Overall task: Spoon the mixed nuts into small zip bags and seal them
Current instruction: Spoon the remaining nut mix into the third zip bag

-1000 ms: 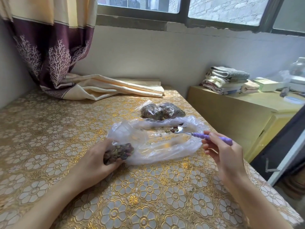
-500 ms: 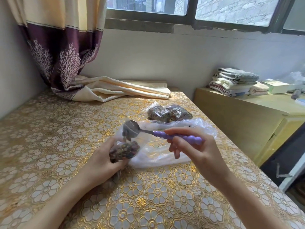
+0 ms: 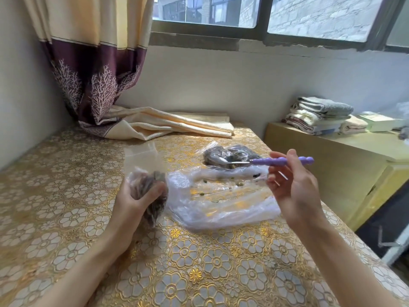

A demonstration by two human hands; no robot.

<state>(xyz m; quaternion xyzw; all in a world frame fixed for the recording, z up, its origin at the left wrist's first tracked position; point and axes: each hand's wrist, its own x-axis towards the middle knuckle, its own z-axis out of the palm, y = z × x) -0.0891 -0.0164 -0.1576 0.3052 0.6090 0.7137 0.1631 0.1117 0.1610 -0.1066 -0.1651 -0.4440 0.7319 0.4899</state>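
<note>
- The left hand (image 3: 135, 200) grips the small zip bag (image 3: 147, 185) — nuts inside, mouth up, long axis near upright, just above the surface (image 3: 66, 218).
- The right hand (image 3: 292, 185) pinches the purple-handled spoon (image 3: 261, 161), lying level, bowl pointing left toward that bag.
- The big clear nut bag (image 3: 221, 200) lies between both hands — nearer the right.

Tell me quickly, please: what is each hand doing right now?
Left hand: grips the small zip bag of nuts.
Right hand: holds the purple-handled spoon.
</note>
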